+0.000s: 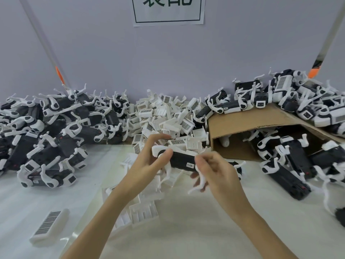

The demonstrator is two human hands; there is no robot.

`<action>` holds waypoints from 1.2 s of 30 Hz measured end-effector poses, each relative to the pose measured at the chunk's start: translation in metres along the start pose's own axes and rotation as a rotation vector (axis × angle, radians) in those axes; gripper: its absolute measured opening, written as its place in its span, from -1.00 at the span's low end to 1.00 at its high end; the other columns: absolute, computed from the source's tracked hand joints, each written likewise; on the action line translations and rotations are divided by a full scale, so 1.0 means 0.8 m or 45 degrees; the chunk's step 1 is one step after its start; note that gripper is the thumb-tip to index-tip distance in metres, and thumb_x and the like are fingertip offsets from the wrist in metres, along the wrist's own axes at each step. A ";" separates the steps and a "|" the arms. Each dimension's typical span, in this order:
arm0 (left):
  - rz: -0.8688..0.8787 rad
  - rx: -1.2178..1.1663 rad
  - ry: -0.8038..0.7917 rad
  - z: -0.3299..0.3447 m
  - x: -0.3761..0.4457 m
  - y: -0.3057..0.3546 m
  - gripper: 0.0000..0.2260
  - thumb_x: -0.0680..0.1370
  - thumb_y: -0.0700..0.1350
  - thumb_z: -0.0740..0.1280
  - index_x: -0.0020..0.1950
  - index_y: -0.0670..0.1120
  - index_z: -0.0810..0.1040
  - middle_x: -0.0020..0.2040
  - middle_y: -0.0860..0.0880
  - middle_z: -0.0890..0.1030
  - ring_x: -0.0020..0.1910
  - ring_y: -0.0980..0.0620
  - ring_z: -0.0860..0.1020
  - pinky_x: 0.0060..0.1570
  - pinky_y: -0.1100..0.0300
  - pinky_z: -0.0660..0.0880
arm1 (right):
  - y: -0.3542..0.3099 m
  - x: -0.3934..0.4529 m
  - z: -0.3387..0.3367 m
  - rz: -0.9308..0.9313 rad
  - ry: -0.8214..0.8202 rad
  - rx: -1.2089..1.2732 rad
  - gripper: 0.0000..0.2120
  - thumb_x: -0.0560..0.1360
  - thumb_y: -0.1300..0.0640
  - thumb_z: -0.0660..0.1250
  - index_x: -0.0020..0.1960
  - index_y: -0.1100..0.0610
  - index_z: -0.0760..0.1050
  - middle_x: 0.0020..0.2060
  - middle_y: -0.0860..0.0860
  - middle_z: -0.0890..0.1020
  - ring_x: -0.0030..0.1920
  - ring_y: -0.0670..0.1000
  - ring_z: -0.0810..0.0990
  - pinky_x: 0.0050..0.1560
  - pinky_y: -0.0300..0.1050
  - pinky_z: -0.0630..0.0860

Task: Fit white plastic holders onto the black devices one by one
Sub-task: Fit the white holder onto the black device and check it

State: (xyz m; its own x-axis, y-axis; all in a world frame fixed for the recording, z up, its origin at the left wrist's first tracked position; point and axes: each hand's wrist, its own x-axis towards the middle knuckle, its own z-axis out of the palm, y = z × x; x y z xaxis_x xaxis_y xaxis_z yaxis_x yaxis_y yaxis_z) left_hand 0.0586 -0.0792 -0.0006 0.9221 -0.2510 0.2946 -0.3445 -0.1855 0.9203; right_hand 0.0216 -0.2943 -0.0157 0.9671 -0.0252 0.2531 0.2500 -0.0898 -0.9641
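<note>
White table (46, 193): black device (182, 160) held between left hand (149, 163), right hand (214, 171).

You're at assembly workbench, small factory setting: heaps of identical black devices (46, 128) left and right, pile of white holders (164, 116) centre, cardboard sheet (248, 120), printed sign (168, 10) on plain wall (168, 53).
</note>
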 end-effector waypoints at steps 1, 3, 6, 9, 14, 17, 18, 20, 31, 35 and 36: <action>-0.088 -0.011 -0.025 0.002 0.001 0.000 -0.53 0.53 0.36 0.31 0.37 0.20 0.51 0.00 -0.03 0.70 -0.04 -0.14 0.66 0.08 0.12 0.56 | -0.003 0.002 -0.002 0.129 -0.046 0.054 -0.31 0.42 -0.49 0.39 0.09 0.14 0.59 -0.24 0.24 0.70 -0.27 0.28 0.71 -0.32 0.03 0.59; -0.223 -0.067 -0.024 0.008 0.002 0.000 -0.56 0.55 0.35 0.32 0.27 0.10 0.59 -0.19 0.03 0.70 -0.20 0.00 0.67 -0.05 0.06 0.59 | -0.010 0.005 -0.005 0.385 -0.198 0.096 -0.28 0.47 -0.46 0.32 0.13 0.22 0.59 -0.24 0.31 0.71 -0.33 0.28 0.71 -0.40 -0.04 0.57; -0.279 -0.171 -0.027 0.011 0.005 -0.003 -0.62 0.66 0.23 0.33 0.18 -0.09 0.61 -0.35 0.03 0.59 -0.35 0.02 0.55 -0.27 0.18 0.50 | -0.011 0.006 -0.001 0.573 -0.307 0.284 -0.33 0.44 -0.40 0.30 0.02 0.25 0.63 -0.26 0.27 0.66 -0.35 0.23 0.64 -0.42 -0.05 0.56; -0.318 -0.267 -0.045 0.002 0.006 0.000 -0.51 0.58 0.28 0.35 0.25 -0.09 0.58 -0.25 -0.07 0.65 -0.27 -0.07 0.61 -0.19 0.22 0.54 | -0.007 0.007 0.003 0.517 -0.293 0.431 -0.48 0.41 -0.35 0.40 -0.19 0.15 0.62 -0.33 0.18 0.48 -0.39 0.12 0.55 -0.43 -0.07 0.48; -0.315 -0.098 -0.043 0.012 0.004 -0.002 -0.59 0.56 0.38 0.25 0.28 0.18 0.52 -0.07 0.03 0.76 -0.03 0.10 0.73 0.08 0.20 0.57 | -0.002 0.002 0.012 0.232 0.013 0.252 -0.38 0.36 -0.29 0.50 0.03 0.26 0.53 -0.30 0.13 0.56 -0.36 0.12 0.56 -0.29 0.02 0.56; -0.311 -0.077 0.083 0.027 0.002 -0.002 -0.57 0.50 0.42 0.25 0.22 0.21 0.55 -0.17 0.11 0.74 -0.19 0.18 0.66 -0.24 0.44 0.54 | 0.002 -0.007 0.017 -0.027 -0.042 0.086 -0.55 0.39 -0.09 0.59 0.21 0.02 0.57 -0.02 -0.09 0.73 -0.05 -0.02 0.73 -0.05 -0.13 0.65; -0.329 -0.165 0.140 0.030 0.001 -0.002 -0.57 0.50 0.42 0.27 0.21 0.20 0.58 -0.11 0.09 0.74 -0.15 0.18 0.67 -0.23 0.43 0.54 | 0.005 -0.010 0.020 -0.100 -0.123 0.064 -0.55 0.44 -0.03 0.60 0.27 -0.02 0.56 0.09 -0.12 0.71 0.08 -0.02 0.71 0.06 -0.12 0.64; -0.346 -0.380 0.262 0.032 0.002 -0.002 -0.59 0.51 0.38 0.35 0.21 0.16 0.62 0.05 0.00 0.70 0.05 0.12 0.67 0.00 0.31 0.54 | 0.008 -0.015 0.028 -0.251 -0.212 -0.079 -0.50 0.47 0.01 0.60 0.35 -0.10 0.52 0.24 -0.14 0.65 0.23 0.01 0.64 0.19 -0.16 0.56; -0.358 -0.788 0.228 0.014 0.007 0.011 -0.60 0.54 -0.07 0.54 0.30 -0.16 0.54 0.09 -0.11 0.72 0.11 -0.10 0.73 -0.06 0.16 0.64 | 0.019 -0.021 0.037 -0.735 -0.194 -0.617 -0.47 0.57 -0.11 0.48 0.49 -0.14 0.39 0.30 -0.25 0.54 0.33 -0.13 0.53 0.35 -0.25 0.37; -0.274 -0.674 0.311 0.019 0.007 0.007 -0.58 0.49 0.04 0.60 0.24 -0.07 0.54 0.26 -0.20 0.67 0.29 -0.18 0.65 0.15 -0.01 0.63 | 0.021 -0.018 0.031 -0.596 -0.168 -0.505 -0.73 0.58 -0.07 0.46 0.24 -0.10 0.52 0.05 -0.22 0.62 0.11 -0.10 0.63 0.11 -0.39 0.46; -0.244 -0.595 0.349 0.020 0.008 0.005 -0.58 0.50 0.13 0.56 0.23 -0.02 0.55 0.27 -0.20 0.65 0.31 -0.19 0.62 0.25 -0.07 0.59 | 0.021 -0.018 0.030 -0.590 -0.152 -0.493 -0.81 0.60 -0.06 0.42 0.19 -0.09 0.53 0.01 -0.22 0.63 0.06 -0.11 0.64 0.06 -0.40 0.48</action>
State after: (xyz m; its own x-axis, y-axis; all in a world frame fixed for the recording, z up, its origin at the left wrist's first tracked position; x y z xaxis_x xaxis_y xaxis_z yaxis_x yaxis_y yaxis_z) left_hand 0.0601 -0.0969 0.0011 0.9938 0.0128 0.1102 -0.1099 0.2522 0.9614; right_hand 0.0129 -0.2712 -0.0379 0.7661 0.2129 0.6065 0.6321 -0.4206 -0.6508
